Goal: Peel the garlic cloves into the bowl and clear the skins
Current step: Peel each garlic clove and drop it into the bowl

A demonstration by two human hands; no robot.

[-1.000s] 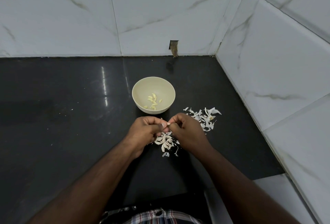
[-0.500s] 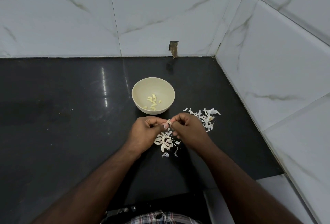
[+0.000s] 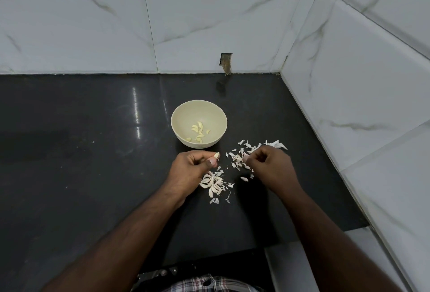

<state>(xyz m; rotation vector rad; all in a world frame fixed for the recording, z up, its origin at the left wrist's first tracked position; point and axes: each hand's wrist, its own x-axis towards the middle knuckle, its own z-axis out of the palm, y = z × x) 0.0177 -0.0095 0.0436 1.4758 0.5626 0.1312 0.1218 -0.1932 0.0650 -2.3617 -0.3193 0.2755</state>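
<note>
The left hand [image 3: 189, 167] pinches a peeled garlic clove [image 3: 216, 155] just short of the bowl [image 3: 199, 123], seemingly ready to drop it in, while the right hand [image 3: 267, 167], fingers curled, hovers over the skins [image 3: 239, 160], its hold hidden

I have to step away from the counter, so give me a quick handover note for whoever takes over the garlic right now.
Left hand pinches a garlic clove just in front of the bowl.
Right hand is curled over the skins; whether it holds one is unclear.
Done: several peeled cloves lie in the bowl.
Left: drop the held clove in, then clear the skins, including a second pile under the left wrist.
</note>
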